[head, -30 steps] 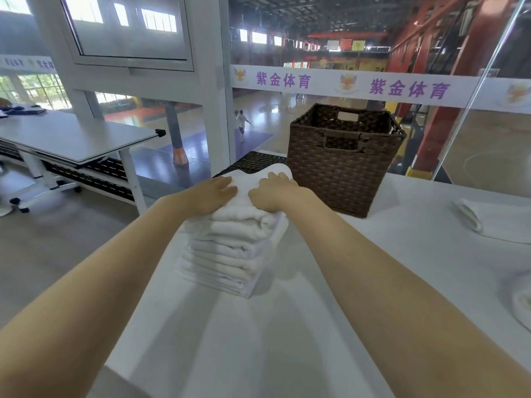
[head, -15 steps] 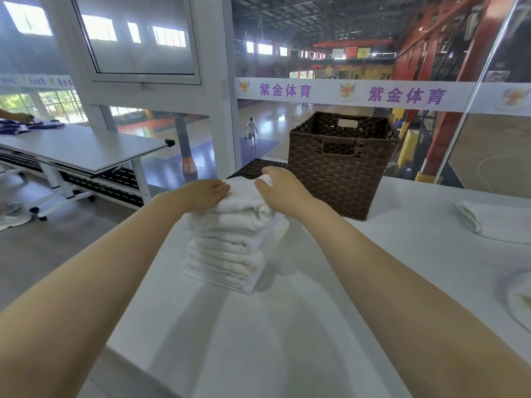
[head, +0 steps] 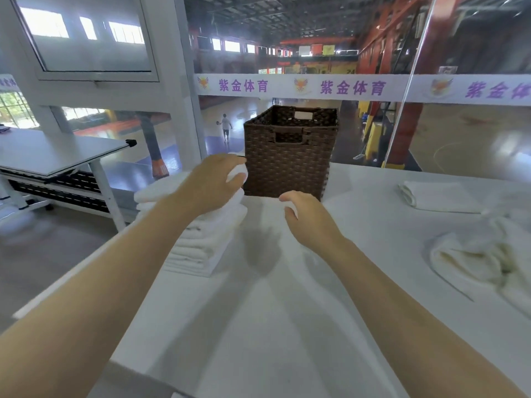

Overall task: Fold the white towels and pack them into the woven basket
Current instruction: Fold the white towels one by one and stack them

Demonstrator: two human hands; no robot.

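A stack of several folded white towels point(head: 201, 239) stands at the left edge of the white table point(head: 258, 326). My left hand point(head: 214, 182) lies on top of the stack, its fingers curled around the far end of the top towel point(head: 239, 175). Clear of the stack, my right hand point(head: 307, 216) hovers over the table just right of it, fingers loosely curled and holding nothing. The brown woven basket point(head: 287, 162) stands upright right behind both hands; its inside is hidden. One folded towel point(head: 439, 196) and a crumpled towel point(head: 474, 259) lie at the right.
The stack sits close to the table's left edge, with floor below. Glass panels with a purple-lettered band run behind the basket. A second white table point(head: 51, 150) stands off to the left. A person point(head: 226, 126) walks on the court far beyond the glass.
My right hand has come off the top of the stack and moved right. My left hand stays on the top towel. The view has swung right, showing the crumpled towel.
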